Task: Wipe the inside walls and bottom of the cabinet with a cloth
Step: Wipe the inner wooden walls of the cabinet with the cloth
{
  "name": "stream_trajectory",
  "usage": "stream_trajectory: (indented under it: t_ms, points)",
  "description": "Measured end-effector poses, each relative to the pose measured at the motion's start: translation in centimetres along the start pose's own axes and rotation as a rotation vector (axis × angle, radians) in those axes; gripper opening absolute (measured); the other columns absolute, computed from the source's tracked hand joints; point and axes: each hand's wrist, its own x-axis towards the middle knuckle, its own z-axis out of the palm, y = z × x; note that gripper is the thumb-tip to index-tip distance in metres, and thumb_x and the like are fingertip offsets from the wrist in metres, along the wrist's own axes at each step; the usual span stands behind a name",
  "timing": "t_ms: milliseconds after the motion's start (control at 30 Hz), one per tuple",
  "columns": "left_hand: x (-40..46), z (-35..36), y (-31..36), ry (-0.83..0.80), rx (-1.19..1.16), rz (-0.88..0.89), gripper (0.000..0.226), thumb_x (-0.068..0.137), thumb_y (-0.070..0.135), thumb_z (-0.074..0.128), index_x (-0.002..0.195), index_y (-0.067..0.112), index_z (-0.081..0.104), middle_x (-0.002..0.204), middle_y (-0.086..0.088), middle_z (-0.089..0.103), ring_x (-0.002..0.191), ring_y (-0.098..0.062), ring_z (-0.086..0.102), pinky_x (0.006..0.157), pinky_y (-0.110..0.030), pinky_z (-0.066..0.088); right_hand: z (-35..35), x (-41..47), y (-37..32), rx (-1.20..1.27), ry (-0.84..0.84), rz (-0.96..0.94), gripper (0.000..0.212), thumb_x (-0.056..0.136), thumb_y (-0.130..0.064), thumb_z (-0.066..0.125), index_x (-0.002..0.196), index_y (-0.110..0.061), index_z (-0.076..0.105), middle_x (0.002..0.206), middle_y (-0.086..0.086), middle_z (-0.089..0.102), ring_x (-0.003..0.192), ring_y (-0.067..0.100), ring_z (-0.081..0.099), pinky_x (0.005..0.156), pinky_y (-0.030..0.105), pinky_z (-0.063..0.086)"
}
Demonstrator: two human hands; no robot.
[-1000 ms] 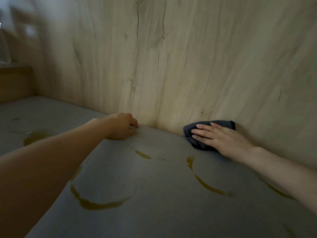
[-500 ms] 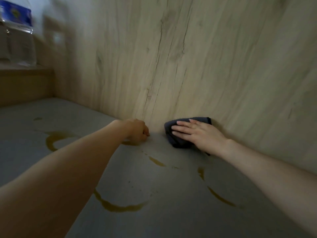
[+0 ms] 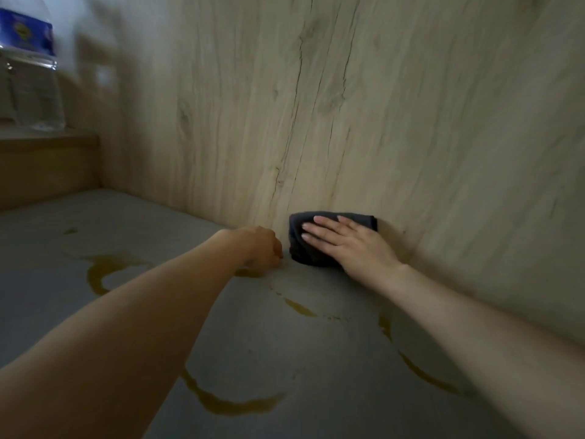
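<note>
A dark grey folded cloth [image 3: 305, 251] lies where the light wood-grain cabinet wall [image 3: 348, 106] meets the grey cabinet bottom [image 3: 269, 350]. My right hand [image 3: 351, 245] presses flat on the cloth with straight fingers pointing left. My left hand [image 3: 262, 248] rests on the bottom just left of the cloth, its fingers curled under into a fist with nothing seen in it. Yellow-brown curved streaks of liquid [image 3: 234, 405] mark the bottom in several places.
A clear plastic water bottle [image 3: 30, 71] with a blue label stands on a wooden ledge [image 3: 47, 163] at the far left. More stain arcs [image 3: 104, 274] lie left of my left forearm and along the right side [image 3: 421, 372].
My right hand has slid the cloth leftward along the base of the wall, closing the gap to my left hand. The view has shifted, bringing the bottle into sight.
</note>
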Motion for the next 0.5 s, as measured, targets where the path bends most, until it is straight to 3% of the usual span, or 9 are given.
stream_trajectory:
  t_ms: [200,300,367,433,500]
  points:
    - [0.6,-0.8,0.0,-0.1,0.094,0.064,0.039,0.101,0.028,0.039,0.139,0.02,0.044,0.135,-0.006,0.043,0.121,-0.025,0.046,0.098,-0.031,0.038,-2.1,-0.4,3.3,-0.021,0.188,0.26,0.057,0.086,-0.008,0.031,0.142,-0.016,0.035,0.147,0.003,0.04,0.136,0.021,0.027,0.111,0.036,0.015]
    - [0.7,-1.3,0.0,-0.132,0.12,0.089,0.036,0.102,0.027,0.039,0.136,0.017,0.048,0.131,-0.009,0.045,0.117,-0.025,0.048,0.095,-0.03,0.039,-0.8,0.8,1.5,0.006,0.11,0.119,0.055,0.082,-0.011,0.038,0.135,-0.018,0.052,0.142,0.001,0.048,0.133,0.021,0.041,0.111,0.034,0.024]
    - [0.2,-1.1,0.2,-0.11,0.114,0.114,0.035,0.102,0.028,0.037,0.134,0.017,0.048,0.131,-0.011,0.045,0.117,-0.026,0.048,0.094,-0.029,0.037,-0.8,1.8,0.0,-0.005,-0.026,-0.05,0.052,0.075,-0.018,0.062,0.127,-0.023,0.06,0.138,-0.004,0.052,0.128,0.016,0.048,0.108,0.034,0.032]
    - [0.0,-1.4,0.4,-0.099,0.099,0.125,0.038,0.103,0.026,0.035,0.14,0.018,0.042,0.135,-0.01,0.043,0.121,-0.025,0.046,0.095,-0.027,0.033,-1.4,2.7,-0.9,0.007,-0.141,-0.074,0.058,0.082,-0.021,0.064,0.138,-0.025,0.048,0.15,-0.006,0.036,0.139,0.013,0.032,0.113,0.033,0.012]
    - [-0.2,-1.1,0.5,-0.096,0.074,0.11,0.04,0.103,0.026,0.034,0.142,0.019,0.038,0.136,-0.01,0.042,0.123,-0.025,0.045,0.097,-0.026,0.032,-1.5,3.1,-1.2,0.009,-0.226,-0.136,0.055,0.098,-0.016,0.037,0.15,-0.024,0.021,0.159,-0.006,0.004,0.146,0.014,0.0,0.109,0.03,-0.014]
